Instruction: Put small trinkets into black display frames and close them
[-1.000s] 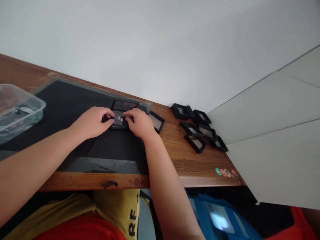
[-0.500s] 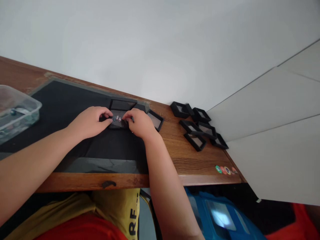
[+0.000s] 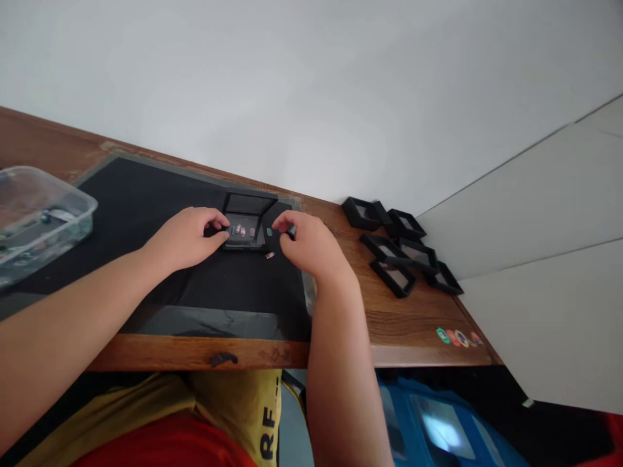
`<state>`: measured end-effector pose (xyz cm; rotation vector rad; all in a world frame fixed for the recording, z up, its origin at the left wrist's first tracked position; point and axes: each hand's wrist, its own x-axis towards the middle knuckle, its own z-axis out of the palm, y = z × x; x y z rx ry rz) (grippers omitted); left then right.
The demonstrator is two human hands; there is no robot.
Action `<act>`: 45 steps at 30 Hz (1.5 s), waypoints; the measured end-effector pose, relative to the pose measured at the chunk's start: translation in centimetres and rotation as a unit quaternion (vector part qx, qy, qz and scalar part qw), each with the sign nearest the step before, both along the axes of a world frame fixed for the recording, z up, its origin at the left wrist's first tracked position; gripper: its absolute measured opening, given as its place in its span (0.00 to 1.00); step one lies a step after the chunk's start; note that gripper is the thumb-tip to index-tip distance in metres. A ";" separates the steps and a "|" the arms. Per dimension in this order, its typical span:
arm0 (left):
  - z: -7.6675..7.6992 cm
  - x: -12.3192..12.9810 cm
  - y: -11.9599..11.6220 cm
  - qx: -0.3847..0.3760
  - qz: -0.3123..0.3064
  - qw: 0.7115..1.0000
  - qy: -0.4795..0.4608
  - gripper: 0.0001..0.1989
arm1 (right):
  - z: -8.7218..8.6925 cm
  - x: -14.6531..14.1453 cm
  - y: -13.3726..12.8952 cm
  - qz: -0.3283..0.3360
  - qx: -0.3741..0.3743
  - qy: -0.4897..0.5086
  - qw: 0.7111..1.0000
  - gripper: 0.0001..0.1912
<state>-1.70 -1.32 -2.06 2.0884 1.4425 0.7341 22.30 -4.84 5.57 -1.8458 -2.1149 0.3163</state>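
A small black hinged case (image 3: 246,246) lies on the black mat with its lid (image 3: 250,204) raised at the back. Several small pinkish and bluish pieces (image 3: 240,230) rest inside it. My left hand (image 3: 187,237) grips the case's left edge between thumb and fingers. To the right of the case, my right hand (image 3: 311,243) has its thumb and forefinger apart, with nothing visible between them. A small greenish piece (image 3: 269,231) lies close to its fingertips. Another small pale piece (image 3: 270,255) sits on the mat just in front of the case.
A clear plastic tub (image 3: 46,227) holding small pieces stands at the left on the black mat (image 3: 146,194). Several black frame-like cases (image 3: 394,279) are spread at the right of the wooden table (image 3: 370,318). Round stickers (image 3: 461,338) mark its front right. A wall rises behind.
My right hand has moved out of the case to the right, fingers opening. A pale piece and a greenish one now show outside the case. My left hand keeps its grip. The view has shifted slightly.
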 end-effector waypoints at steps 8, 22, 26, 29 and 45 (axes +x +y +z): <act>-0.1 -0.2 0.0 -0.023 0.022 0.999 -0.006 0.24 | -1.4 0.4 1.5 -0.007 -0.039 -0.006 0.999 0.21; 0.8 -0.5 0.0 -0.061 0.049 0.997 -0.004 0.27 | -1.4 -0.2 2.2 -0.025 -0.026 0.004 0.999 0.21; 0.8 -0.4 -0.1 -0.065 0.045 0.997 0.002 0.26 | -1.3 -0.1 2.2 -0.031 0.015 0.050 0.998 0.18; 1.0 -0.4 -0.2 -0.061 0.038 0.997 0.007 0.26 | -1.8 0.0 2.3 0.007 0.011 0.121 0.993 0.16; 0.8 -0.4 -0.2 -0.044 0.013 0.998 0.036 0.26 | -2.1 0.1 2.4 0.021 -0.017 0.109 0.994 0.17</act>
